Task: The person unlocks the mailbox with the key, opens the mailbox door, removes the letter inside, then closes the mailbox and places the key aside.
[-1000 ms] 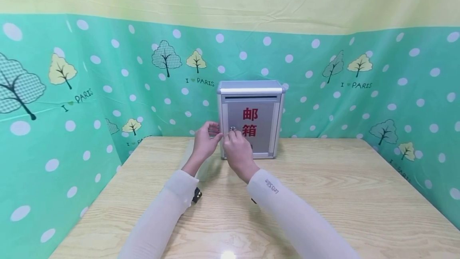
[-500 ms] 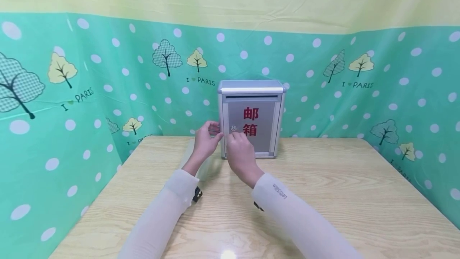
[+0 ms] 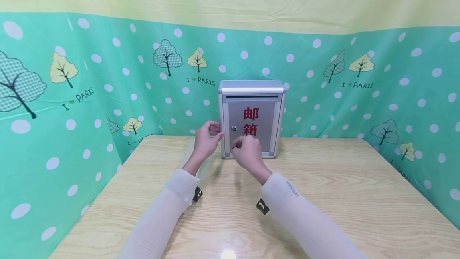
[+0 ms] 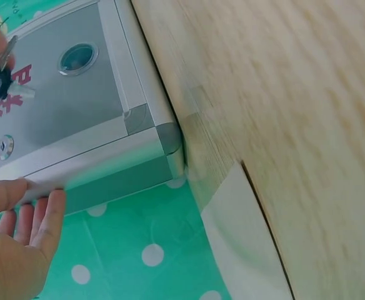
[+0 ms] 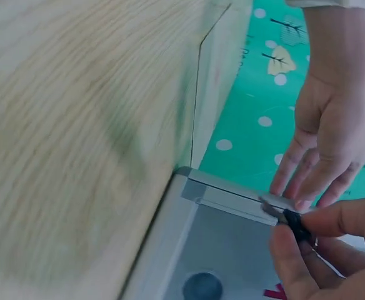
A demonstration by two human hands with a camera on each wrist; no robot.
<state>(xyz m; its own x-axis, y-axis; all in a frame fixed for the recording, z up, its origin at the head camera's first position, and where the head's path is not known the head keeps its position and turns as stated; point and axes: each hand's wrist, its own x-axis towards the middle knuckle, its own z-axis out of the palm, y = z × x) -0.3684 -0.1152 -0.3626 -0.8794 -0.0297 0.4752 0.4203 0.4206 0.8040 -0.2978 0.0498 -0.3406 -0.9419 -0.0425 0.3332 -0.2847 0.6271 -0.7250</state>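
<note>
A silver-grey metal mailbox (image 3: 267, 121) with red characters stands upright at the back of the table. My left hand (image 3: 205, 141) rests at its left side, thumb against the front edge and fingers lightly bent along the side wall. In front of the mailbox's lower door, my right hand (image 3: 248, 151) pinches small black-headed keys (image 4: 0, 80) between thumb and fingers; metal blades stick out, clear of the box. The round door lock (image 3: 233, 128) has nothing in it. Below the characters, a round window (image 4: 78, 59) shows in the left wrist view.
A pale flat sheet, perhaps an envelope (image 4: 242, 237), lies on the wooden table (image 3: 323, 195) left of the mailbox, partly hidden by my left arm in the head view. A green dotted curtain (image 3: 305, 67) hangs behind and along both sides.
My right hand has drawn away from the door lock, moving down and to the right with the keys, so the lock shows fully. My left hand stays at the mailbox's side.
</note>
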